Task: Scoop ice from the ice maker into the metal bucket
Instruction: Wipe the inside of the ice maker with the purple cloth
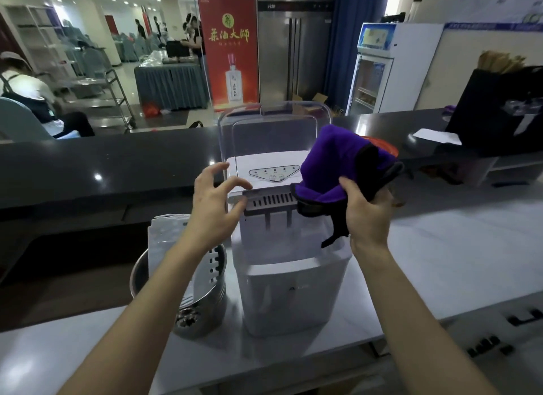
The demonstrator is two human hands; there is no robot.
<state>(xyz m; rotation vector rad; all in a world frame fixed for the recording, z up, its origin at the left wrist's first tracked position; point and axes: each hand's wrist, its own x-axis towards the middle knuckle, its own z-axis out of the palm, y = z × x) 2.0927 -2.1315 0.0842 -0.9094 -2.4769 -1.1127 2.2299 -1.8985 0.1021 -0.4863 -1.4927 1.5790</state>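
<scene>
A white ice maker stands on the pale counter in front of me, its clear lid raised upright. To its left stands the metal bucket, with a white slotted scoop and a white bag inside it. My left hand hovers with spread fingers at the machine's left top edge, holding nothing. A purple cloth with black trim is gripped by my right hand above the machine's right side. Whether there is ice inside is hidden.
A dark raised bar ledge runs behind the machine. A black bag and white paper sit on it at the right. Beyond are a red banner, fridges, tables and several people. Drawer handles lie at lower right.
</scene>
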